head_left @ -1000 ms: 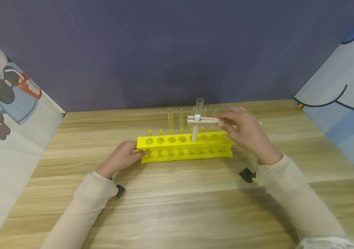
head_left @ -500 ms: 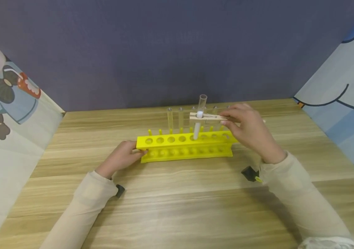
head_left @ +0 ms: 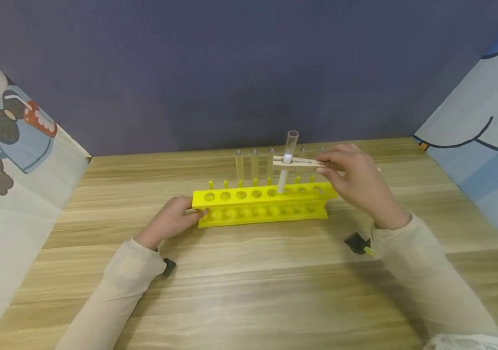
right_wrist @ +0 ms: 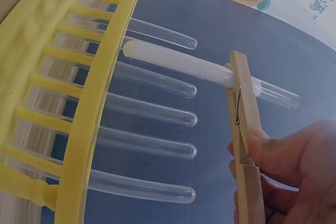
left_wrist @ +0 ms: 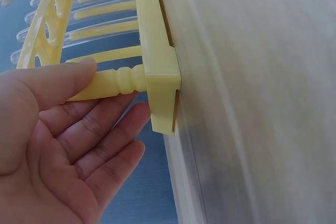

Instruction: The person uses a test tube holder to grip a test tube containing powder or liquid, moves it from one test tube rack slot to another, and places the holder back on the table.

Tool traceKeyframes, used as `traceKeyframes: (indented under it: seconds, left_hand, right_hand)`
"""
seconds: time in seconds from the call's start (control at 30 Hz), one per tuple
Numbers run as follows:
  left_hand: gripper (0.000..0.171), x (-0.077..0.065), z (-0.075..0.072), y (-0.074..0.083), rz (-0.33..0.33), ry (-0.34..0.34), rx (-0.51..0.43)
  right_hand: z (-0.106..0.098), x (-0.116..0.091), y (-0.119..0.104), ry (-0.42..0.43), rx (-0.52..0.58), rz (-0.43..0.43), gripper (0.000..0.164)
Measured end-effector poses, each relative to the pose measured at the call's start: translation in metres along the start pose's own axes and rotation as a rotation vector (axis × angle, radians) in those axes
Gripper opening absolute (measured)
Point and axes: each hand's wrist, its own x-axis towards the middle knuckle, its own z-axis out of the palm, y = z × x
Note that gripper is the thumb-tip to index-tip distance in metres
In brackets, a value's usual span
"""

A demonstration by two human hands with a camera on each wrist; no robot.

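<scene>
A yellow test tube rack (head_left: 259, 198) stands on the table. At its left end my left hand (head_left: 174, 221) grips the end post (left_wrist: 118, 81) between thumb and fingers. My right hand (head_left: 356, 182) pinches a wooden test tube clamp (head_left: 301, 162) by its handle, as the right wrist view also shows. The clamp's jaws are around a clear test tube (right_wrist: 178, 62) with white contents that reach about the clamp. The tube leans slightly, mouth up, its rounded bottom just above the rack's top plate. Whether it touches the plate I cannot tell.
Several upside-down clear test tubes (right_wrist: 152, 144) sit on the pegs along the rack's far side. A dark blue panel (head_left: 249, 73) rises behind the wooden table (head_left: 249, 282). Cartoon-printed panels (head_left: 12, 126) border it at both sides.
My right hand has moved right and slightly up, carrying the clamp and the test tube along above the rack. The left hand and the rack have stayed in place.
</scene>
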Motion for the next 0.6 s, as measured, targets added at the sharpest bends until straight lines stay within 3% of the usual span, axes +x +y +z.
traceKeyframes:
  seconds: [0.37,0.6]
  left_hand:
    - [0.029,0.0012,0.0009,-0.0023,0.026,0.012,0.016]
    - [0.030,0.0011,0.0007,-0.0030,0.009,-0.001,0.007]
  right_hand:
    - [-0.0044,-0.0044,0.0012,-0.002,-0.005,0.035,0.021]
    - [-0.0057,-0.0066,0.0022,-0.001,-0.022,0.042,0.020]
